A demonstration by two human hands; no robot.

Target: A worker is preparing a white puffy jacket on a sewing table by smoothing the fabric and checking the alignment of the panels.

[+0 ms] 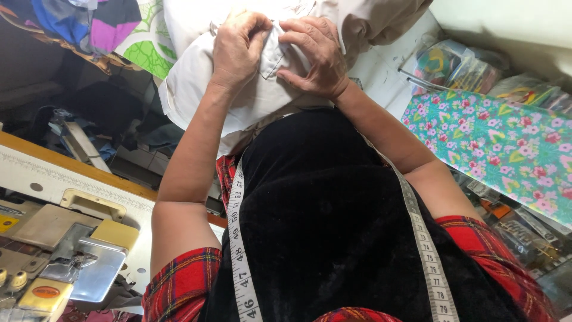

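Here both hands were closed on the white garment held before the person's chest. The left hand pinched its small pocket with bent fingers, and the right hand gripped the cloth just beside.

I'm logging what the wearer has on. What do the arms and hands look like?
Both arms are bare from short red tartan sleeves down. The left hand and right hand wear no gloves; no rings or watch are visible.
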